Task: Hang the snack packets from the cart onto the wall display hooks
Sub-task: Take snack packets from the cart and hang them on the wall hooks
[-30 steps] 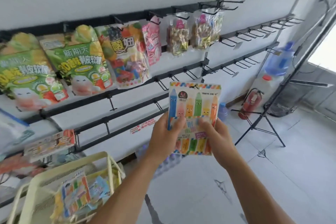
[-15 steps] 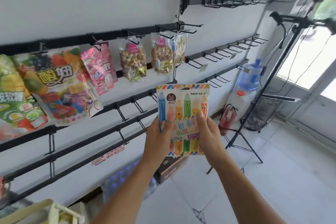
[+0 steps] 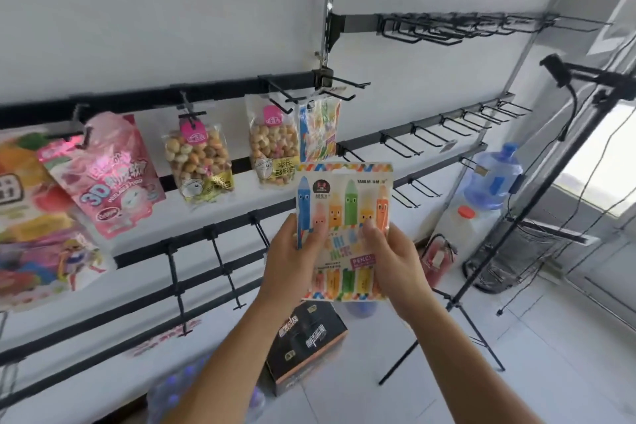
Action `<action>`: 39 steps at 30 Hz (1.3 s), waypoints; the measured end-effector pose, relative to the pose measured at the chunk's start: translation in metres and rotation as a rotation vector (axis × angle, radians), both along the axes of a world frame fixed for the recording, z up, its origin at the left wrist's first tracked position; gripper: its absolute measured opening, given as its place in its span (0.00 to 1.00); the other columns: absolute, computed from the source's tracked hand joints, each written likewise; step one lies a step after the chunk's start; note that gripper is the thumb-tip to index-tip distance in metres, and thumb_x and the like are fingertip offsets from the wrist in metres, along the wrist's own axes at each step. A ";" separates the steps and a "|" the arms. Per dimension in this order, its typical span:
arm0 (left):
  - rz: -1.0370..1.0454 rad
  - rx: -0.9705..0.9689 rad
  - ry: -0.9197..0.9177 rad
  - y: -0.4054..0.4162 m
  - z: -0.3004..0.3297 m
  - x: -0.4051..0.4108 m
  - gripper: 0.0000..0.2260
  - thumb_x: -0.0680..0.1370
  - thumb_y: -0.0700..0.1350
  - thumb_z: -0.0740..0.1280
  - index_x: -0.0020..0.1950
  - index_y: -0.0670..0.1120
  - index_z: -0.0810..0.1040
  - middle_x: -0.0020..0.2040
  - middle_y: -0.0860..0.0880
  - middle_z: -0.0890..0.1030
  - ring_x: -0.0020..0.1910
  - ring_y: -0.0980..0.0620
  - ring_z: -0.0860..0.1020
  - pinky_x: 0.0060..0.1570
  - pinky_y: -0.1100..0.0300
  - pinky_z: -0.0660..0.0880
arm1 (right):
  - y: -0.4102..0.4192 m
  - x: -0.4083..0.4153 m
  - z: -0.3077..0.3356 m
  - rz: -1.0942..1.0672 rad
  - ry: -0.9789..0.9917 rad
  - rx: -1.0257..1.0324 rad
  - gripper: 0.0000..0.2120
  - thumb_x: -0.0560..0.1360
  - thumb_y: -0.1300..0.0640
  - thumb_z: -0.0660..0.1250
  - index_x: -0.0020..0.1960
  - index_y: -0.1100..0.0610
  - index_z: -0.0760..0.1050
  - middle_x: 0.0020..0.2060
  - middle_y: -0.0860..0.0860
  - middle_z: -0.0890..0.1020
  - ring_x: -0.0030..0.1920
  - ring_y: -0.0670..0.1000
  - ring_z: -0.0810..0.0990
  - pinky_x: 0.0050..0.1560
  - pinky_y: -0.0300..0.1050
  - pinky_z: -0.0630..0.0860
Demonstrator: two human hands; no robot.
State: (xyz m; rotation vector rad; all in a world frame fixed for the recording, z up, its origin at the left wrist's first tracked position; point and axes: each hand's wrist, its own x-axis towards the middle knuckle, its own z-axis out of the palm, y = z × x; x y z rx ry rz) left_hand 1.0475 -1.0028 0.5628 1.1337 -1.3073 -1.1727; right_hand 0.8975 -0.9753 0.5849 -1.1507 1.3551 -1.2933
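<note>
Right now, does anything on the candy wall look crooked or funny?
Yes. The pink 3D gummy packet hangs tilted, unlike the straight puff bags beside it. The crayon packet in both hands looks fine.

The packet (image 3: 344, 231) was white with a zigzag border of orange, blue, green and yellow, and printed with blue, pink, orange, green and yellow pencil figures. The hanging pouch (image 3: 103, 179) was pink with white lettering. Two clear bags (image 3: 198, 162) showed tan and brown pieces under pink labels. The rails (image 3: 220, 95) were black, the wall (image 3: 155, 17) white, the water jug (image 3: 494, 179) translucent blue.
</note>
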 end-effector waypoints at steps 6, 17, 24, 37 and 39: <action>0.068 0.048 -0.018 -0.038 0.009 -0.044 0.15 0.76 0.62 0.64 0.56 0.56 0.78 0.48 0.57 0.85 0.47 0.56 0.84 0.49 0.52 0.81 | -0.058 -0.052 -0.007 0.127 0.022 0.045 0.08 0.83 0.56 0.60 0.55 0.58 0.77 0.44 0.49 0.87 0.43 0.51 0.87 0.42 0.46 0.83; 0.347 0.121 0.011 -0.080 0.034 -0.128 0.07 0.81 0.50 0.66 0.52 0.49 0.80 0.48 0.51 0.86 0.47 0.51 0.85 0.54 0.43 0.80 | -0.141 -0.139 0.010 0.441 -0.032 -0.001 0.10 0.83 0.55 0.59 0.56 0.57 0.78 0.47 0.51 0.87 0.48 0.53 0.86 0.45 0.46 0.83; 0.455 0.106 0.064 -0.101 0.042 -0.139 0.14 0.78 0.59 0.67 0.49 0.48 0.78 0.49 0.44 0.85 0.48 0.46 0.85 0.53 0.38 0.80 | -0.183 -0.137 0.026 0.480 -0.049 -0.065 0.10 0.83 0.53 0.60 0.53 0.55 0.79 0.46 0.51 0.87 0.46 0.53 0.87 0.45 0.51 0.84; 0.514 -0.034 0.065 -0.171 0.050 -0.119 0.07 0.80 0.55 0.66 0.49 0.55 0.80 0.46 0.51 0.86 0.44 0.52 0.85 0.49 0.42 0.82 | -0.244 -0.113 0.034 0.399 -0.024 -0.063 0.14 0.83 0.52 0.60 0.53 0.60 0.79 0.46 0.56 0.87 0.47 0.59 0.86 0.52 0.65 0.81; 0.522 -0.044 0.063 -0.175 0.053 -0.121 0.07 0.80 0.56 0.66 0.48 0.55 0.80 0.46 0.51 0.86 0.45 0.52 0.85 0.49 0.41 0.81 | -0.249 -0.112 0.035 0.386 -0.038 -0.073 0.13 0.83 0.52 0.60 0.52 0.60 0.79 0.46 0.57 0.87 0.46 0.59 0.86 0.52 0.64 0.81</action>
